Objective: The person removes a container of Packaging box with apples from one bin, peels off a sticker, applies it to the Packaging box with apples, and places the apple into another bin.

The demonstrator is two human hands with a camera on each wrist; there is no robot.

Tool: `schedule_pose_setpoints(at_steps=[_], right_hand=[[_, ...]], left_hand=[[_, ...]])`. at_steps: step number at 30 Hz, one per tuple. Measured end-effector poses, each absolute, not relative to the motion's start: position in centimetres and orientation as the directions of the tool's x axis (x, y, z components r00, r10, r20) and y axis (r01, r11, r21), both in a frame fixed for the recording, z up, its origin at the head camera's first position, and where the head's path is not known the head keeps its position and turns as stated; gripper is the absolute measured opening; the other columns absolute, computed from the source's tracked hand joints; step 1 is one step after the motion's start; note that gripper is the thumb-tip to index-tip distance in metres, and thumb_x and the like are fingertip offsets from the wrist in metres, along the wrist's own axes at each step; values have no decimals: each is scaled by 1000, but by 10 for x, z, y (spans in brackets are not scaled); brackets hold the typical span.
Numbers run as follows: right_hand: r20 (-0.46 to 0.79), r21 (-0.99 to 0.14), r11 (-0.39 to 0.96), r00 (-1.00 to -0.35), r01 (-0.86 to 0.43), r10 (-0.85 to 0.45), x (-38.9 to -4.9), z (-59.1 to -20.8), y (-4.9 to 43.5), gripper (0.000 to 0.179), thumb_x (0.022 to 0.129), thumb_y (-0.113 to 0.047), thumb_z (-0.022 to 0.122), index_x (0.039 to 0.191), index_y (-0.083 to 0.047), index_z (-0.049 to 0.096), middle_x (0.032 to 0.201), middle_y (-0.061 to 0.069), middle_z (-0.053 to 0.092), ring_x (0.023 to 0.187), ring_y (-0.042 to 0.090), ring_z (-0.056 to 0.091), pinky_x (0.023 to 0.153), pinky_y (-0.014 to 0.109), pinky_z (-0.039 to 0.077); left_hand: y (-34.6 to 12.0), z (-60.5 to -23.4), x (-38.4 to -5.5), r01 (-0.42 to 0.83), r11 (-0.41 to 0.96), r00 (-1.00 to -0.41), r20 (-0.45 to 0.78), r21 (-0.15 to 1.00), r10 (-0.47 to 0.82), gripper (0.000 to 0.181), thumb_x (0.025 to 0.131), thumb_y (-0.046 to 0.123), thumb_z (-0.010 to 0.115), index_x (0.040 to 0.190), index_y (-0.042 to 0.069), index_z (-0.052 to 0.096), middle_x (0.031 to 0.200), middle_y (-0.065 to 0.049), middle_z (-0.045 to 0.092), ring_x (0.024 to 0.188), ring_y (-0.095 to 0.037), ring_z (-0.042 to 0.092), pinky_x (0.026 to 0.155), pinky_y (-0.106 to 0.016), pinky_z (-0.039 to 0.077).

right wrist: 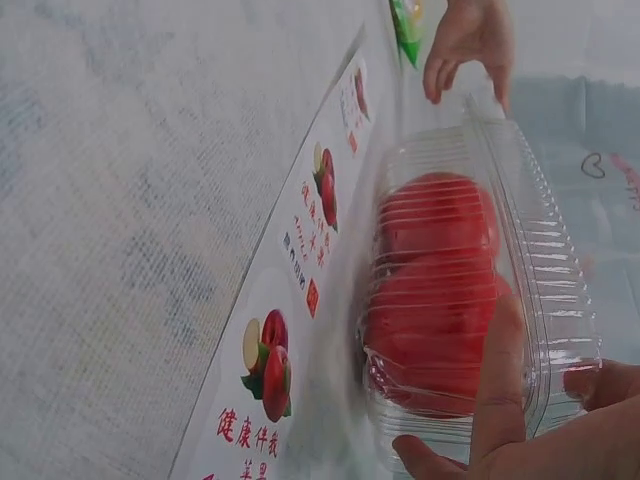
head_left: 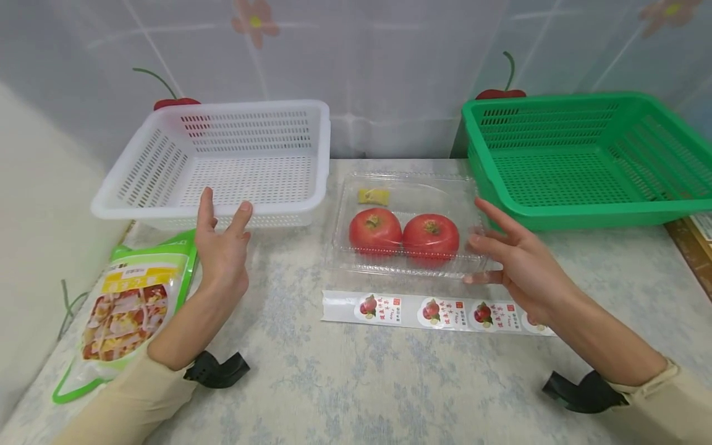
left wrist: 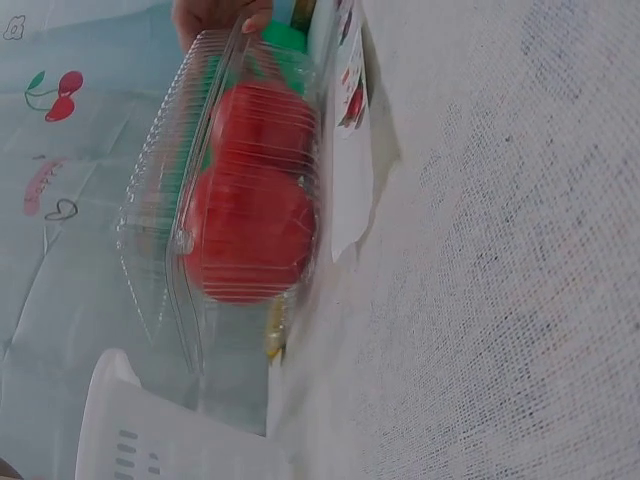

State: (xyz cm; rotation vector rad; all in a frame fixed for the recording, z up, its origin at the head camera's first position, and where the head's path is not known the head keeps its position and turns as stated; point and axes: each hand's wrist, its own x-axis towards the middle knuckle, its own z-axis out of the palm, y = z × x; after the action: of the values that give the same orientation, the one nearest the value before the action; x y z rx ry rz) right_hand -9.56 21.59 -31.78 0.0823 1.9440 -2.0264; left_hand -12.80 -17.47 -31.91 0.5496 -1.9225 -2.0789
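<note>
A clear plastic clamshell box [head_left: 408,262] with its lid down lies mid-table, two red apples [head_left: 375,232] inside. My right hand [head_left: 520,262] is at the box's right end, its fairly straight fingers touching the plastic; in the right wrist view a finger [right wrist: 500,375] lies along the side in front of an apple. My left hand [head_left: 222,253] is away from the box, fingers spread and holding nothing, by the front rim of a white basket [head_left: 250,210]. A small yellow packet [head_left: 374,196] shows through the clear plastic; whether it lies inside, I cannot tell.
A strip of apple stickers [head_left: 411,311] lies in front of the box. At the back right stands a green basket [head_left: 589,216]. A green-edged food bag [head_left: 130,309] lies left, beside the left forearm. A patterned curtain [head_left: 384,74] hangs behind the table.
</note>
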Motion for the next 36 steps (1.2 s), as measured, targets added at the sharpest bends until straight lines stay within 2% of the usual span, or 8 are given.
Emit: schedule_pose_setpoints(at_steps=[8, 15, 20, 26, 31, 32, 34, 36], right_hand=[[-275, -961, 73, -940, 265, -201, -104, -320, 214, 69, 102, -25, 56, 158, -38, 18, 155, 19, 23, 136, 37, 33, 79, 42, 59], [-271, -962, 104, -939, 254, -209, -106, -319, 217, 71, 101, -26, 57, 158, -38, 15, 156, 21, 21, 138, 40, 30, 80, 41, 58], [-260, -962, 134, -943, 236, -208, -104, -319, 219, 70, 102, -28, 57, 157, -39, 16, 158, 21, 20, 139, 40, 30, 81, 38, 58], [-222, -959, 231, -945, 166, -242, -97, -322, 223, 71, 102, -30, 56, 159, -34, 14, 160, 19, 15, 142, 40, 26, 85, 35, 57], [-115, -906, 422, -966, 6, -233, -87, -317, 226, 66, 102, -32, 56, 158, -32, 21, 161, 10, 20, 142, 39, 26, 98, 59, 45], [-88, -888, 459, -970, -26, -226, -84, -315, 226, 65, 101, -32, 57, 157, -32, 24, 160, 8, 23, 140, 39, 29, 99, 59, 44], [-20, -866, 491, -977, -89, -213, -78, -312, 227, 61, 100, -28, 60, 155, -30, 33, 158, 4, 28, 140, 36, 31, 103, 49, 44], [44, -859, 494, -981, -135, -190, -72, -307, 226, 57, 99, -22, 63, 151, -26, 42, 156, 2, 32, 140, 33, 34, 102, 30, 46]], left_hand=[[-176, -322, -128, -79, -63, -889, -99, 995, -447, 75, 97, 26, 63, 156, 40, 19, 161, 3, 5, 140, -13, 20, 110, -38, 37], [-175, -323, -129, -45, -49, -901, -62, 998, -430, 75, 98, 25, 62, 157, 37, 17, 161, 0, 4, 133, -25, 42, 111, -43, 36], [-173, -325, -128, -23, -33, -911, -35, 999, -411, 74, 99, 25, 61, 158, 34, 16, 160, -4, 2, 136, -29, 38, 112, -46, 35], [-172, -328, -126, 17, -78, -918, -16, 997, -396, 71, 100, 23, 59, 158, 31, 19, 161, 1, 0, 140, -28, 33, 112, -51, 32], [-171, -329, -121, 44, -127, -913, -11, 991, -407, 70, 99, 21, 60, 157, 34, 22, 161, 6, 1, 143, -26, 26, 113, -49, 31], [-171, -329, -119, 55, -141, -911, -9, 988, -413, 70, 99, 19, 60, 156, 34, 23, 161, 8, 2, 143, -26, 24, 113, -48, 32], [-170, -329, -115, 73, -164, -903, -5, 984, -430, 68, 98, 15, 62, 155, 34, 29, 159, 7, 5, 143, -25, 23, 112, -45, 34], [-167, -328, -111, 97, -156, -891, 16, 983, -453, 64, 97, 10, 63, 152, 31, 36, 155, 2, 14, 138, -26, 30, 108, -38, 40]])
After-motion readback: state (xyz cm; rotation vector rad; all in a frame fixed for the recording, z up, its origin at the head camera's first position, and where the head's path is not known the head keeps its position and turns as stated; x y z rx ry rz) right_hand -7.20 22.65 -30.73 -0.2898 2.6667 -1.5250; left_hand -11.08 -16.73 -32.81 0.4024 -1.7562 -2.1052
